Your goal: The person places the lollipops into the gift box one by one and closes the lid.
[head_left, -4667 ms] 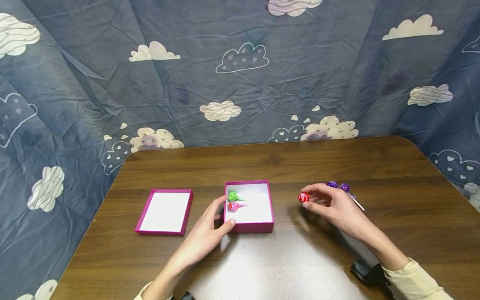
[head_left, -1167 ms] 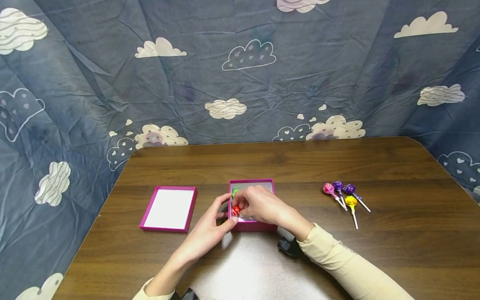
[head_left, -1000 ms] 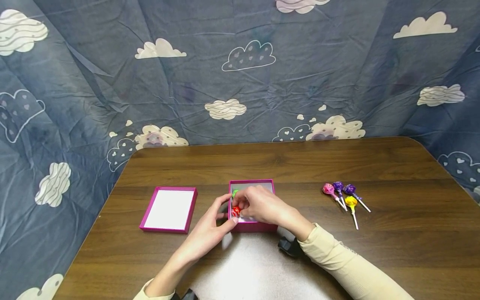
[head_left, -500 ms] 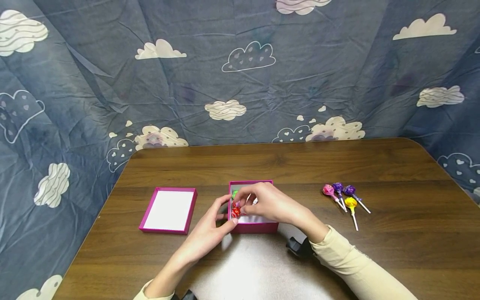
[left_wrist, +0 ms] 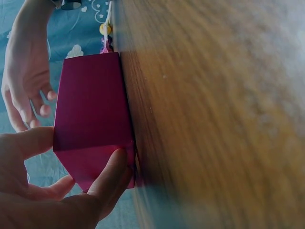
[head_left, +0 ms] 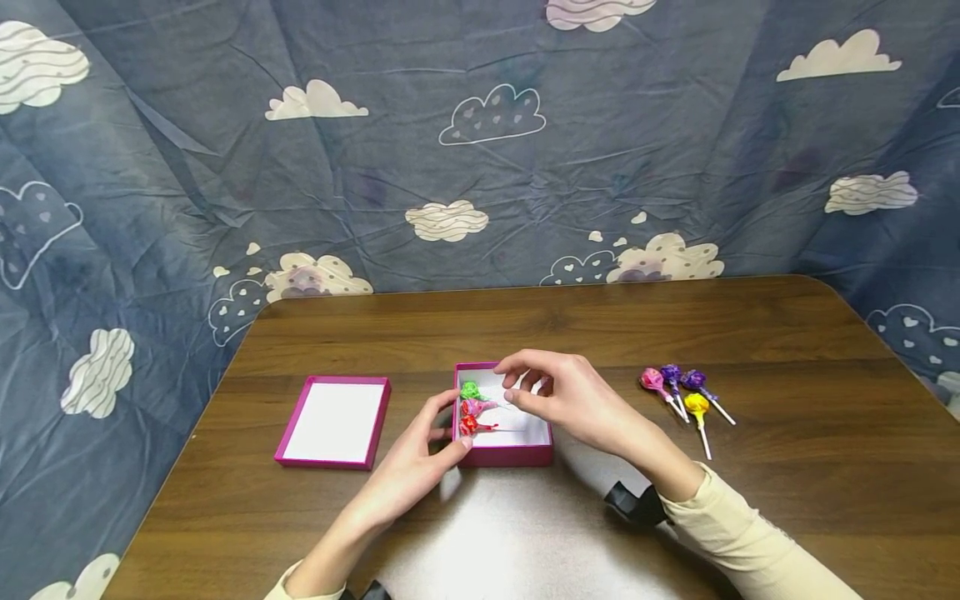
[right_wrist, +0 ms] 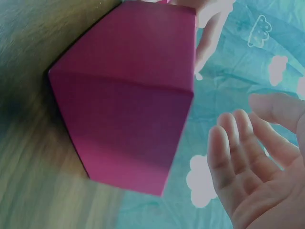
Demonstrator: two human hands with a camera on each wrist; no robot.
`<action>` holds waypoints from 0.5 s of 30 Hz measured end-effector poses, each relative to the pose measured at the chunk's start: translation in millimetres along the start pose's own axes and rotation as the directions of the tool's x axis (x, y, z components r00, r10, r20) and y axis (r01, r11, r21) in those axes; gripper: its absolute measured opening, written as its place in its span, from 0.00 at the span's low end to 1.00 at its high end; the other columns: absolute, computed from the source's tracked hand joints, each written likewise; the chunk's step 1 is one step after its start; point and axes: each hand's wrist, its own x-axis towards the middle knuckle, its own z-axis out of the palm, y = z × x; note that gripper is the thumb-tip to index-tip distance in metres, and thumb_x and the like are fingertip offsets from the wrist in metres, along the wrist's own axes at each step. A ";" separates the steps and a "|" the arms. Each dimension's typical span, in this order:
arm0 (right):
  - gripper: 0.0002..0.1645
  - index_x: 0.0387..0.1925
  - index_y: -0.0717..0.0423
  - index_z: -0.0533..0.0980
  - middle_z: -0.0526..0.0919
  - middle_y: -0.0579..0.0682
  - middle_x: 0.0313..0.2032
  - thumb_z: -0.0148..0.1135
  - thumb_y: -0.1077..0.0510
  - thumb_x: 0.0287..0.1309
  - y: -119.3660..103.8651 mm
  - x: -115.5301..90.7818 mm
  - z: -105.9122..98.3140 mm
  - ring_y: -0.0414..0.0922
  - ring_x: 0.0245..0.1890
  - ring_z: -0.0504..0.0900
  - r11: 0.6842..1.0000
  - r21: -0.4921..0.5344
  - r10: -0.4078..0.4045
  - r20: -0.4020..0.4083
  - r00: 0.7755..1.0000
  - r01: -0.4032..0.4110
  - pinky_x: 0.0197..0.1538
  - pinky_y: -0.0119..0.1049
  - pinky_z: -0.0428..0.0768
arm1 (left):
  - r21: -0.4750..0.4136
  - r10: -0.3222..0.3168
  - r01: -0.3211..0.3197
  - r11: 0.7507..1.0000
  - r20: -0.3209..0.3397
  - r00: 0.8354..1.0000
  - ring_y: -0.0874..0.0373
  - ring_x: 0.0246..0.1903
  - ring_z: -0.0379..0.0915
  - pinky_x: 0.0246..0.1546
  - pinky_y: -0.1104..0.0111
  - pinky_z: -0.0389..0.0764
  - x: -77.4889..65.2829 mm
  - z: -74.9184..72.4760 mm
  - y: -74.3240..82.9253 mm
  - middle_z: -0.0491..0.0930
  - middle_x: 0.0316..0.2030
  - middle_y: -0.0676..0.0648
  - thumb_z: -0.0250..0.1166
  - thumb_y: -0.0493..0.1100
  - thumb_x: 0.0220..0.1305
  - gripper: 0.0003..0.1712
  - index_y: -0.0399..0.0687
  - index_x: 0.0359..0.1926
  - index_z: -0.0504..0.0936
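A magenta box [head_left: 504, 456] with a white inside stands at mid-table. Along its left part lie a green lollipop [head_left: 470, 390], a pink lollipop [head_left: 474, 407] and a red lollipop [head_left: 468, 426], their heads toward the left wall. My left hand [head_left: 415, 461] grips the box's left side, thumb at the near corner and fingers farther back; the left wrist view shows thumb and fingers on its outer walls. Above the box's right half hovers my right hand [head_left: 581, 402], holding nothing, its thumb and fingers parted, as the right wrist view also shows.
The magenta lid [head_left: 333, 421] lies inside-up to the left. On the right lie a pink lollipop [head_left: 652, 380], two purple lollipops [head_left: 693, 380] and a yellow lollipop [head_left: 697, 403] in a loose group. A cloud-patterned cloth [head_left: 345, 192] hangs behind the table.
My right hand brought the red lollipop from the right into the box, let it go below the pink one, and has since lifted up and rightward. My left hand stays at the box.
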 end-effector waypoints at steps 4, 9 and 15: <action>0.14 0.47 0.44 0.81 0.82 0.36 0.35 0.67 0.60 0.59 0.3 -5.7 -9.4 0.37 0.33 0.81 1.000 -0.014 -0.002 -0.033 0.999 0.002 0.36 0.37 0.80 | 0.004 -0.006 0.006 1.000 -0.001 1.000 0.46 0.60 0.69 0.52 0.48 0.73 -0.6 0.1 0.7 0.65 0.68 0.47 0.65 0.49 0.66 0.36 0.63 0.72 0.61; 0.16 0.48 0.43 0.81 0.83 0.36 0.38 0.70 0.60 0.58 1.8 -12.8 -21.7 0.37 0.34 0.81 1.000 -0.016 0.005 -0.071 0.997 -0.006 0.37 0.37 0.80 | 0.003 -0.009 0.009 1.000 -0.003 1.000 0.47 0.60 0.69 0.50 0.51 0.75 -1.3 -0.2 1.0 0.65 0.68 0.48 0.65 0.48 0.66 0.36 0.63 0.72 0.61; 0.15 0.47 0.44 0.82 0.83 0.37 0.41 0.70 0.60 0.58 6.0 -21.5 -35.6 0.38 0.35 0.82 1.000 -0.008 0.017 -0.135 0.991 -0.018 0.37 0.34 0.80 | 0.002 -0.007 0.007 1.000 -0.002 1.000 0.47 0.59 0.69 0.48 0.54 0.75 -1.6 0.0 1.3 0.64 0.69 0.48 0.65 0.48 0.66 0.36 0.63 0.72 0.61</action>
